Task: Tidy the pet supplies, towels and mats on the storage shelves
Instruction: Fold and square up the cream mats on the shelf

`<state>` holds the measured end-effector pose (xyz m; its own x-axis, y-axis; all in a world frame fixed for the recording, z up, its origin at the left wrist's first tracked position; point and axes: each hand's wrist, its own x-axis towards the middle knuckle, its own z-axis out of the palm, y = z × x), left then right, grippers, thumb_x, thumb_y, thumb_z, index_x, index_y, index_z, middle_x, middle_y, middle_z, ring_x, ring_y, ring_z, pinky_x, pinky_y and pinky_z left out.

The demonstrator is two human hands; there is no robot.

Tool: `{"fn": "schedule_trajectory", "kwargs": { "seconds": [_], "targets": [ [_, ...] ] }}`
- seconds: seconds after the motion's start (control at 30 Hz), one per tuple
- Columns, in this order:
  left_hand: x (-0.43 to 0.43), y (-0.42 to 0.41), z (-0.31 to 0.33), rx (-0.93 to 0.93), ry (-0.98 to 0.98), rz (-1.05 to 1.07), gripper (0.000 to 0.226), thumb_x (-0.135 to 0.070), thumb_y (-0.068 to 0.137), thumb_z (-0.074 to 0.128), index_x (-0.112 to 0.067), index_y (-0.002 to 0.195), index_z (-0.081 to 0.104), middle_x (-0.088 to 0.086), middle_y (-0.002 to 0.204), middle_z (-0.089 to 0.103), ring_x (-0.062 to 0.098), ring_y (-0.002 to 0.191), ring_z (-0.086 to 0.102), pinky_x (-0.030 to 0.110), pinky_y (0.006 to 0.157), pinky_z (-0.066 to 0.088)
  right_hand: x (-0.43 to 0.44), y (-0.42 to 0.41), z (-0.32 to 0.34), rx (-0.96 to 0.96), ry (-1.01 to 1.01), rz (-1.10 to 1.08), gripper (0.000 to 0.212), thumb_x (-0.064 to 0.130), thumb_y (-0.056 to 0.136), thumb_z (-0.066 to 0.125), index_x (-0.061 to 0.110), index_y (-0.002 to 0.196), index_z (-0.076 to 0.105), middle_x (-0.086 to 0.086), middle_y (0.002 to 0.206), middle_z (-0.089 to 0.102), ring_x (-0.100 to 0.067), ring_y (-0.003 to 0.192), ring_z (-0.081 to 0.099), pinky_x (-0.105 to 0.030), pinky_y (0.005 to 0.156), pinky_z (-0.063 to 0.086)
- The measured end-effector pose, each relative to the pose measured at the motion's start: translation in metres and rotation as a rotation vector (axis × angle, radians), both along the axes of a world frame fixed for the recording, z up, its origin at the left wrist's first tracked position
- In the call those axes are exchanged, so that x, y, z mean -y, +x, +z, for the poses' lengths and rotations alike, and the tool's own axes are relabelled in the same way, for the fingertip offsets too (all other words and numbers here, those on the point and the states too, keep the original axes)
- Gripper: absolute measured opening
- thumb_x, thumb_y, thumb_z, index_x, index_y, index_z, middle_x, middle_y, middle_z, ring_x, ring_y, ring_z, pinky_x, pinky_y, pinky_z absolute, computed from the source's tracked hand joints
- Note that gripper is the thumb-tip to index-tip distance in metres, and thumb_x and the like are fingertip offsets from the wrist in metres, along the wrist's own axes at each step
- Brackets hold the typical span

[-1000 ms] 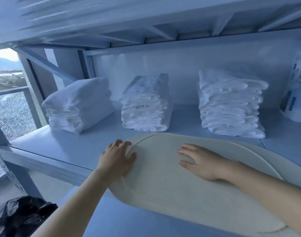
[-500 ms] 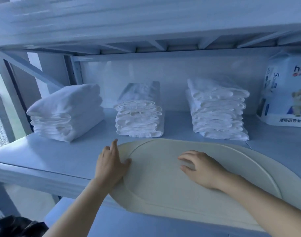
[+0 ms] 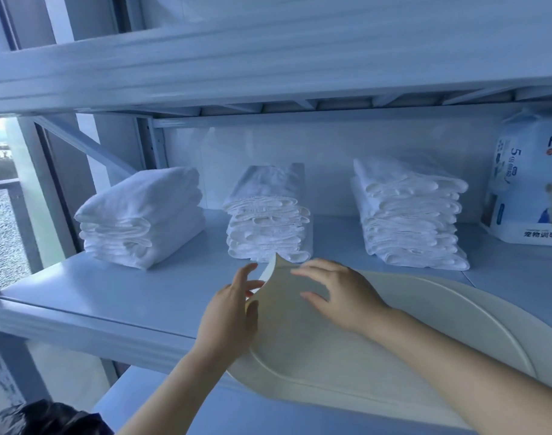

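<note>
**Two hands start folding the mat on the middle shelf**

Two bare hands work at the near end of a cream oval mat (image 3: 394, 365), which lies flat along the front of the shelf (image 3: 111, 293) and hangs slightly past its front edge. The left hand (image 3: 230, 312) has the mat's left tip lifted: its thumb presses on the top face and its fingers sit behind the raised flap, so the grip is a light pinch on the mat's edge, with the corner peaked upward just in front of the middle stack. The right hand (image 3: 340, 296) lies on top of the mat beside that peak, fingers spread and not closed on anything, steadying the surface.

Behind the mat, well clear of it except at the lifted tip, stand three piles of white folded towels: a left stack (image 3: 139, 218), a middle stack (image 3: 268, 221) and a right stack (image 3: 409, 218). A pack of pet training pads (image 3: 529, 189) stands at the far right of the shelf.

The step in hand looks like the start of folding or rolling the mat from its left end. The next move probably calls for carrying the lifted flap over to the right while the right hand slides away or holds the crease, keeping the tip from brushing the middle stack. The material seems pliant, so it should bend without force.
</note>
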<state>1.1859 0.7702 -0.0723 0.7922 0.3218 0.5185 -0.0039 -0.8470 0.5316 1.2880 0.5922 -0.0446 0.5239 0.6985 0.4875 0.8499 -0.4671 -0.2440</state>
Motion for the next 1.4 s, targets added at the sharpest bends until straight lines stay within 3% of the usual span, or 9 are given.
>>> {"fn": "schedule_trajectory", "kwargs": {
  "seconds": [0.17, 0.33, 0.47, 0.57, 0.7, 0.9, 1.03, 1.27, 1.4],
  "targets": [
    [-0.001, -0.007, -0.001, 0.069, -0.054, 0.002, 0.043, -0.013, 0.090, 0.053, -0.030, 0.127, 0.040, -0.033, 0.097, 0.057, 0.009, 0.089, 0.061, 0.021, 0.070, 0.038, -0.041, 0.003, -0.002, 0.079, -0.006, 0.096, 0.033, 0.024, 0.084, 0.066, 0.025, 0.118, 0.063, 0.008, 0.127, 0.055, -0.014, 0.118, 0.048, -0.032, 0.091, 0.046],
    [-0.008, -0.017, -0.005, 0.106, -0.044, -0.040, 0.030, -0.036, 0.085, 0.059, -0.031, 0.113, 0.049, -0.027, 0.098, 0.058, -0.001, 0.091, 0.057, 0.027, 0.081, 0.049, -0.044, 0.015, -0.006, 0.136, -0.016, 0.109, 0.013, 0.024, 0.088, 0.059, 0.018, 0.088, 0.070, 0.005, 0.095, 0.068, -0.018, 0.095, 0.057, -0.028, 0.070, 0.047],
    [-0.008, -0.020, 0.006, 0.092, -0.081, -0.113, 0.052, -0.067, 0.079, 0.029, -0.033, 0.104, 0.059, -0.023, 0.104, 0.059, -0.006, 0.100, 0.054, 0.013, 0.079, 0.045, -0.015, 0.031, -0.003, 0.160, -0.074, 0.069, 0.018, 0.022, 0.090, 0.052, 0.016, 0.085, 0.068, 0.000, 0.084, 0.066, -0.022, 0.086, 0.059, -0.029, 0.063, 0.044],
    [0.004, -0.011, 0.014, 0.031, -0.108, -0.220, 0.044, -0.058, 0.089, 0.028, -0.036, 0.102, 0.064, -0.029, 0.108, 0.056, -0.015, 0.101, 0.049, 0.002, 0.081, 0.037, 0.024, 0.044, -0.001, 0.109, -0.123, 0.056, 0.026, 0.027, 0.089, 0.044, 0.016, 0.090, 0.068, 0.000, 0.087, 0.066, -0.022, 0.084, 0.060, -0.036, 0.067, 0.049],
    [0.034, 0.017, 0.008, -0.152, 0.015, -0.359, 0.026, -0.042, 0.095, 0.042, -0.043, 0.115, 0.059, -0.031, 0.127, 0.045, -0.015, 0.113, 0.044, 0.012, 0.093, 0.037, 0.086, 0.056, 0.004, 0.081, -0.087, -0.017, 0.019, 0.019, 0.091, 0.050, 0.020, 0.093, 0.070, 0.003, 0.087, 0.067, -0.017, 0.080, 0.060, -0.033, 0.069, 0.049],
    [0.102, 0.049, 0.005, -0.287, 0.039, -0.553, 0.045, -0.056, 0.088, 0.029, -0.043, 0.121, 0.056, -0.025, 0.141, 0.034, -0.014, 0.131, 0.022, -0.003, 0.100, 0.010, 0.174, 0.070, 0.000, -0.035, -0.151, -0.175, 0.017, 0.019, 0.092, 0.054, 0.023, 0.095, 0.070, 0.007, 0.094, 0.069, -0.013, 0.089, 0.061, -0.031, 0.079, 0.048],
    [0.130, 0.062, 0.003, -0.330, 0.136, -0.555, 0.037, -0.054, 0.094, 0.029, -0.050, 0.125, 0.049, -0.025, 0.145, 0.030, -0.006, 0.136, 0.021, 0.015, 0.111, 0.013, 0.209, 0.062, -0.007, -0.075, -0.254, -0.248, 0.026, 0.026, 0.091, 0.058, 0.025, 0.116, 0.065, 0.009, 0.119, 0.065, -0.013, 0.111, 0.058, -0.026, 0.093, 0.042],
    [0.145, 0.069, -0.004, -0.368, 0.399, -0.516, 0.041, -0.045, 0.097, 0.032, -0.049, 0.138, 0.030, -0.018, 0.152, 0.019, -0.001, 0.140, 0.014, 0.006, 0.105, 0.003, 0.202, 0.044, -0.011, -0.117, -0.186, -0.117, 0.027, 0.027, 0.089, 0.060, 0.022, 0.115, 0.066, 0.009, 0.121, 0.063, -0.012, 0.109, 0.059, -0.022, 0.096, 0.040],
    [0.139, 0.065, -0.003, -0.354, 0.410, -0.502, 0.060, -0.067, 0.083, 0.016, -0.048, 0.138, 0.027, -0.016, 0.153, 0.020, 0.000, 0.140, 0.015, 0.005, 0.104, 0.001, 0.189, 0.029, -0.013, -0.112, -0.223, -0.021, 0.025, 0.030, 0.091, 0.055, 0.017, 0.108, 0.068, 0.004, 0.115, 0.065, -0.016, 0.103, 0.058, -0.032, 0.091, 0.043]
  ]
}}
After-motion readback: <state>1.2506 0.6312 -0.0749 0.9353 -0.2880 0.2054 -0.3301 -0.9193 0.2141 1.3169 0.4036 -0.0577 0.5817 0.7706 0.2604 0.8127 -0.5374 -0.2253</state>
